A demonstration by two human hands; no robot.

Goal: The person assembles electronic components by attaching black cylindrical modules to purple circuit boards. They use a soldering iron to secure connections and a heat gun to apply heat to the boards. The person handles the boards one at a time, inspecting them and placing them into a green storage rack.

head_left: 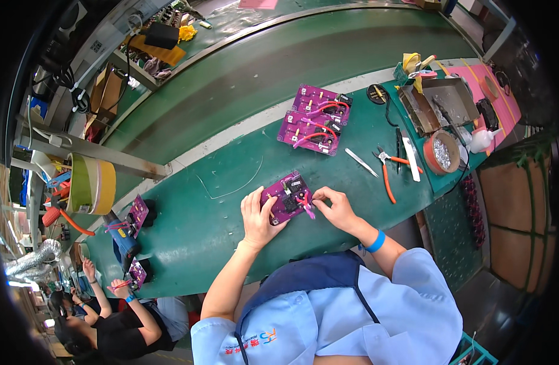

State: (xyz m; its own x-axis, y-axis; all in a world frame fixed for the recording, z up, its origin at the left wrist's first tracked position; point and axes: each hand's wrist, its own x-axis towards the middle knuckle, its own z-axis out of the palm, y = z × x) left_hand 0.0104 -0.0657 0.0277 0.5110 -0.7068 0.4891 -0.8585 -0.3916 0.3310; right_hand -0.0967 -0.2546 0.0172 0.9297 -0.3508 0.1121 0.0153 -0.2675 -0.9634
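A purple circuit board (284, 205) is held above or against the green benchtop (194, 243), between the two hands; whether it is lifted or rested cannot be told. It is gripped at its left edge by the left hand (258, 224), the thumb laid over its face and the fingers partly spread behind. At its right edge, the right hand (335, 208) is curled, thumb and index finger brought together at the red and pink wires (306, 204); whether a wire is pinched cannot be made out.

The board is tilted, with black block-shaped components mounted on its purple face and the wires bunched at its right side. Its left edge is partly covered by the thumb, and its underside is hidden. Small parts and lettering are too small to be read. Beyond it, two similar purple boards (316, 118) are laid side by side; to its right, orange-handled cutters (387, 179) are seen.
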